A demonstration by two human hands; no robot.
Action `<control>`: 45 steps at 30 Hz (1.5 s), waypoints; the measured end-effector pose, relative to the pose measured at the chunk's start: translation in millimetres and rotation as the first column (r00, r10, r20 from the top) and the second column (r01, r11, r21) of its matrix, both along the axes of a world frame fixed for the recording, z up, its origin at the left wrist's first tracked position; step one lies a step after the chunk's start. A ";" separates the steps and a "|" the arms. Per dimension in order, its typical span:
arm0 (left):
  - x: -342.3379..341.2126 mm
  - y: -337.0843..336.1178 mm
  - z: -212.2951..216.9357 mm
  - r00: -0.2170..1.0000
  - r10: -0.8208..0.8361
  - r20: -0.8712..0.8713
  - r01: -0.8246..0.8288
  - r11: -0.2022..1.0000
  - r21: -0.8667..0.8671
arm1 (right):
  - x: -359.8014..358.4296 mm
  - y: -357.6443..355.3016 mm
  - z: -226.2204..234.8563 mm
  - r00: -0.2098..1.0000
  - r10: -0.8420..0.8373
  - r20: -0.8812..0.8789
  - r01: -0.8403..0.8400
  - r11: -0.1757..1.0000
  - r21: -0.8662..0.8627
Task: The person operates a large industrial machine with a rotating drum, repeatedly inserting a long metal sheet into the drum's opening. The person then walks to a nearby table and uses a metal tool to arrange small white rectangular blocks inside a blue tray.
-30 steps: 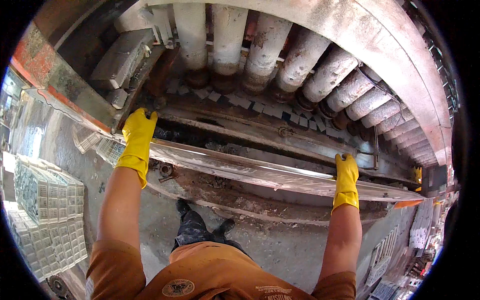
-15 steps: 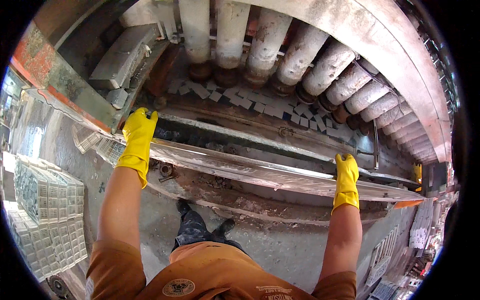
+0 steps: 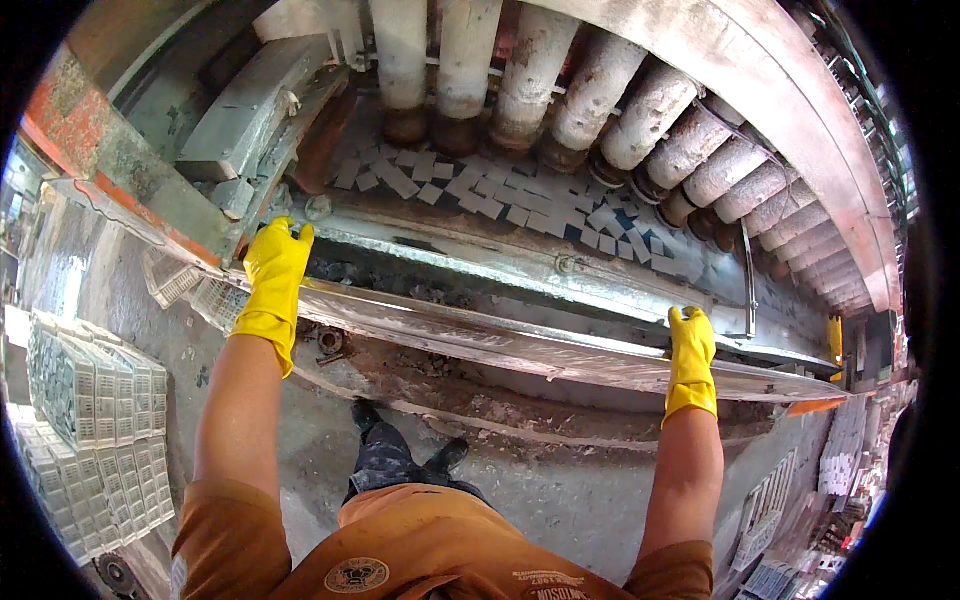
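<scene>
Both my hands wear yellow rubber gloves and hold one long metal panel [image 3: 500, 345] on the near side of a large machine. Near the panel's left end, my left hand [image 3: 275, 270] has its fingers curled over the upper edge. Toward the right, my right hand [image 3: 692, 350] grips that same edge, its fingertips bent inward. Inside, beyond the panel, many pale flat tile pieces [image 3: 520, 210] lie on a wet bed. A thick row of grey cylinders [image 3: 535, 80] stands over them. The glove fingertips are partly hidden behind the edge.
White plastic crates [image 3: 95, 440] are stacked on the floor at the left. A red-and-grey machine frame [image 3: 140, 170] borders the left side, with a grey metal box [image 3: 255, 105] behind it. Rubble lies on a ledge [image 3: 480, 405] below the panel. More crates [image 3: 770, 510] are at the right.
The machine's interior looks brighter, and the tile pieces show more clearly. The cylinders have shifted slightly in view. Both hands keep their grip in nearly the same places.
</scene>
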State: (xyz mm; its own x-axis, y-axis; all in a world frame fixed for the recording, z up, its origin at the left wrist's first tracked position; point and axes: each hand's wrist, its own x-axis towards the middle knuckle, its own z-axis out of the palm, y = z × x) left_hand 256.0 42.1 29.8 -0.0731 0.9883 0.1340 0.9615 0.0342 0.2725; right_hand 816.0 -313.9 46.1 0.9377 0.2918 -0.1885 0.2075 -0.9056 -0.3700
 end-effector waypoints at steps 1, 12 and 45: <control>-0.5 -0.2 -1.3 1.000 -0.004 0.002 0.004 1.000 0.003 | -1.6 -1.0 1.8 1.000 -0.001 -0.001 0.001 1.000 0.002; -3.8 -3.0 -10.2 1.000 -0.021 0.014 0.021 0.999 0.035 | 10.0 -12.0 -14.9 0.999 0.007 0.047 -0.005 0.999 -0.040; 3.2 -15.1 -9.3 1.000 -0.015 0.009 0.014 0.998 0.065 | 8.0 -24.2 -14.5 0.998 0.007 0.067 -0.004 0.999 -0.045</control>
